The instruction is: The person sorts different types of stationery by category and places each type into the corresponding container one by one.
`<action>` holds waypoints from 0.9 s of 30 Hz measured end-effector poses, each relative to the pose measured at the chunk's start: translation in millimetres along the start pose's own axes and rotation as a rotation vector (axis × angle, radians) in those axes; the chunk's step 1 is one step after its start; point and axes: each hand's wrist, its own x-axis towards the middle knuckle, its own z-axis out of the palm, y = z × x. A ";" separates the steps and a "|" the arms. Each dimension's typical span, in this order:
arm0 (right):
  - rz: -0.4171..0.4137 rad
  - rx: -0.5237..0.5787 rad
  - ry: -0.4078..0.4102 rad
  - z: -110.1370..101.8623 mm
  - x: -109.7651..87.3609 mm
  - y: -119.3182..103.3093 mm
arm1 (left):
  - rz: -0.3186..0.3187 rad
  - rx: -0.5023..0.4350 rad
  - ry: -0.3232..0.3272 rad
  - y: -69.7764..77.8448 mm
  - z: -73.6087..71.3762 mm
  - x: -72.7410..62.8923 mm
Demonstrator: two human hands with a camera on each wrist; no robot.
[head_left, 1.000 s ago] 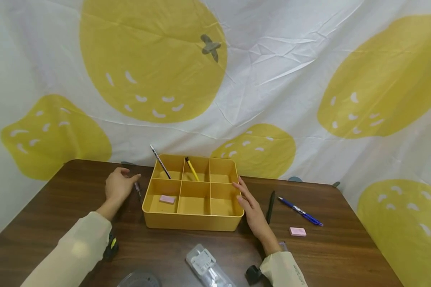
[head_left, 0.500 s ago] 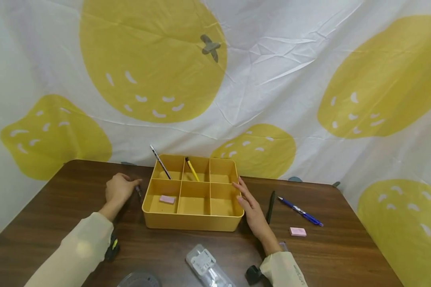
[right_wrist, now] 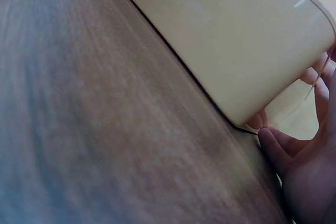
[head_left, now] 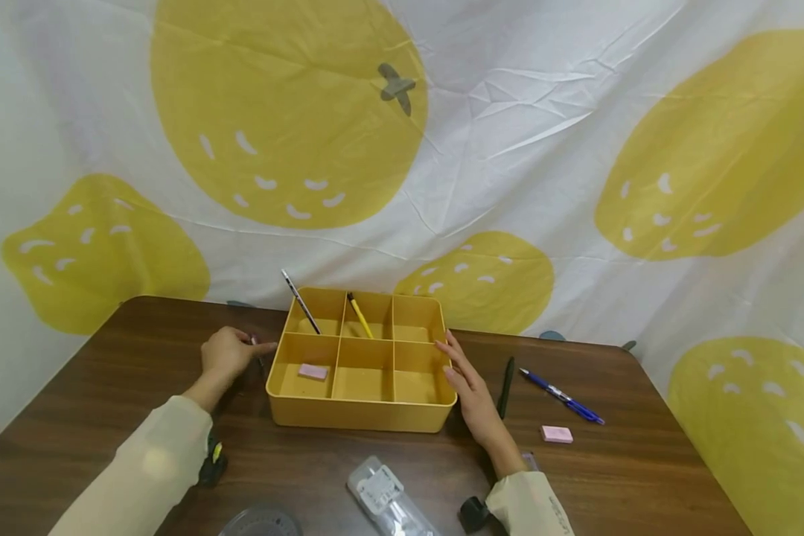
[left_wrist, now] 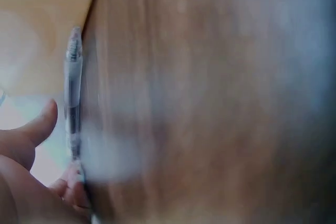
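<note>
A yellow tray (head_left: 362, 415) with several compartments stands mid-table. On its left, my left hand (head_left: 224, 355) reaches around a slim clear pen (left_wrist: 73, 93) lying along the tray's side. My left thumb (left_wrist: 44, 123) is stretched out on the tray side of the pen, with a gap between them in the left wrist view. The other fingertips are right at the pen's lower end. My right hand (head_left: 472, 391) rests against the tray's right wall, fingers extended along it; in the right wrist view the thumb (right_wrist: 273, 148) is at the tray's bottom corner.
Inside the tray are a patterned pencil (head_left: 301, 301), a yellow pencil (head_left: 359, 316) and a pink eraser (head_left: 313, 371). Rightward lie a dark pen (head_left: 505, 387), a blue pen (head_left: 563, 396) and another eraser (head_left: 557, 434). In front are a clear package (head_left: 388, 495) and a round clear object (head_left: 260, 522).
My left hand has moved slightly toward the tray, its thumb now reaching the tray's left wall. The clear pen's upper end has shifted a little left. My right hand stays in place.
</note>
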 end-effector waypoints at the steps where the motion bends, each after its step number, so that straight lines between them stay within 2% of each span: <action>1: 0.000 -0.003 -0.001 -0.5 -0.1 -0.2 | 0.004 -0.021 -0.008 -2.0 0.7 -0.5; 6: 0.001 -0.009 -0.001 -4.8 -2.3 -1.7 | 0.015 -0.109 -0.065 -6.8 5.4 -2.2; 11: 0.008 -0.029 0.010 -11.1 -7.0 -2.7 | 0.028 -0.106 -0.103 -1.1 12.5 -0.6; 18: 0.018 -0.036 0.029 -13.0 -11.4 -1.5 | 0.047 -0.065 -0.088 3.5 15.6 -0.3; 22: 0.012 -0.042 0.018 -11.9 -11.9 -0.3 | 0.036 -0.048 -0.085 -0.3 16.4 -5.5; 27: 0.012 -0.041 0.013 -10.1 -11.0 0.3 | 0.064 -0.047 -0.048 -4.2 16.4 -9.3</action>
